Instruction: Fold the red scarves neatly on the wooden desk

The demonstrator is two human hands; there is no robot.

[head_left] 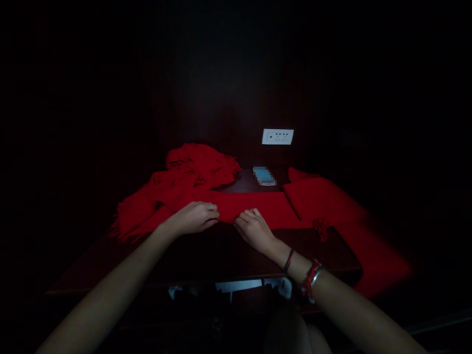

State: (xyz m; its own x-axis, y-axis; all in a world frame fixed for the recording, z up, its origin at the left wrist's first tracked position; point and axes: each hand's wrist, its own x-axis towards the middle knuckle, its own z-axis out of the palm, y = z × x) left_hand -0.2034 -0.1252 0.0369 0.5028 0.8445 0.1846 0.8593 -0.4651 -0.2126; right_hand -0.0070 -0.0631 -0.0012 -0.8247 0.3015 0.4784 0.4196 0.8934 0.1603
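Observation:
A red scarf (pixel 263 200) lies as a flat band across the dark table. My left hand (pixel 197 217) has its fingers curled down on the scarf's near edge, with a ring on one finger. A short way to the right, my right hand (pixel 254 229) is closed on the same edge, fingertips hidden against the cloth. On the left, more red fringed cloth (pixel 201 167) is bunched in a loose heap. Toward the right, a folded red section (pixel 324 199) overlaps the band, a knotted tassel (pixel 321 228) hangs by it, and red cloth drapes past the table's corner.
Behind the scarf lies a blurred, phone-like light-blue object (pixel 264 176). A white socket panel (pixel 278 136) is on the dark wall. Pale items (pixel 239 285) show beneath the front edge of the table (pixel 206 260). The surroundings are very dark.

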